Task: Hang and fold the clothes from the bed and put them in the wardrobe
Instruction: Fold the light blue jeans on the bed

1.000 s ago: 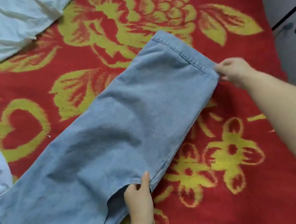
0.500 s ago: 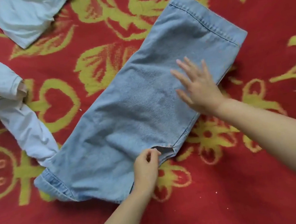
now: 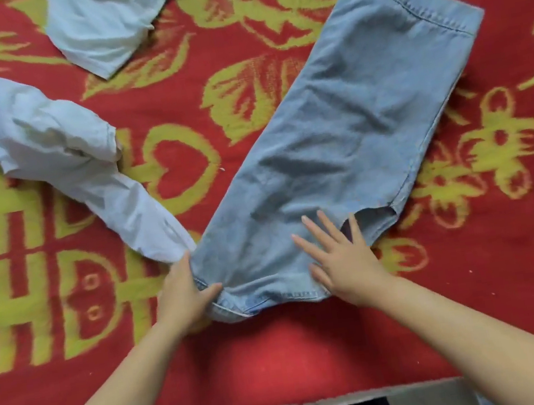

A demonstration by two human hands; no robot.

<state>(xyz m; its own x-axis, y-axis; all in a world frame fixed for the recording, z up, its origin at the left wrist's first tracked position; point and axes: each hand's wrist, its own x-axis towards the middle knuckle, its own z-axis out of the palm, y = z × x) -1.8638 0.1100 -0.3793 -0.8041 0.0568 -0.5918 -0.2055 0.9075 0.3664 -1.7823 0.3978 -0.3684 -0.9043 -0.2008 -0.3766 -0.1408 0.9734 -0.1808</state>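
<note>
Jeans lie flat and doubled leg-on-leg on the red blanket, running diagonally from the waistband at the near edge to the hem at the far right. Since half a second ago both hands have moved from the mid-leg and crotch area down to the waistband end. Judgement: smoothing is complete and the lengthwise fold from the waistband toward the hem comes next. Left hand grips the waistband corner, thumb curled over the denim edge; the fingers beneath are not visible. Right hand rests palm-down on the seat of the jeans beside the crotch notch, fingers straight and spread, holding nothing. Left of the jeans a crumpled pale shirt touches the waistband corner; beyond it lies a second pale garment, well apart
</note>
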